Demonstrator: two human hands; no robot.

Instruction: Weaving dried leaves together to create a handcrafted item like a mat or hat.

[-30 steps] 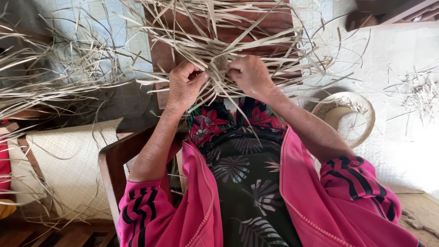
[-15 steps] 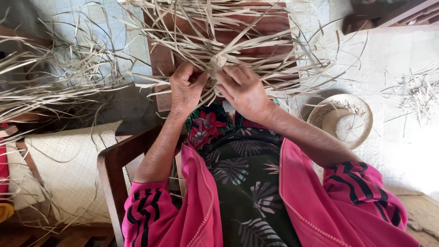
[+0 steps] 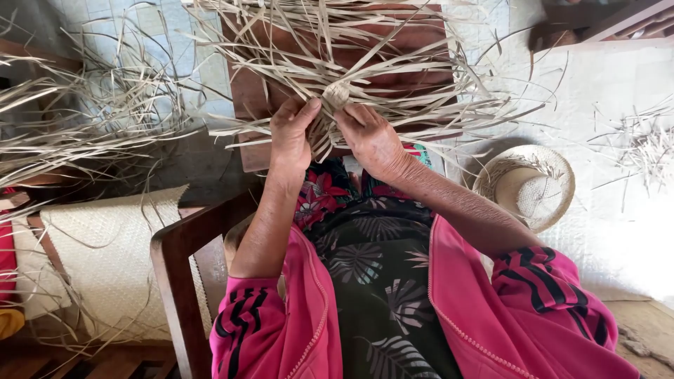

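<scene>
Both hands work over the lap: left hand (image 3: 291, 137) and right hand (image 3: 368, 139) pinch shut on the small woven patch (image 3: 335, 95) to keep its crossings tight, loose straw strips (image 3: 393, 70) fanning outward over the brown board (image 3: 249, 91) beyond.

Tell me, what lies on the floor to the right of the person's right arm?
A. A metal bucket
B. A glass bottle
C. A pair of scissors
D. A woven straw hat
D. A pale woven hat lies on the white floor covering beside the right arm, while both the left hand and the right hand grip the small woven start amid the dry straw strips.
</scene>
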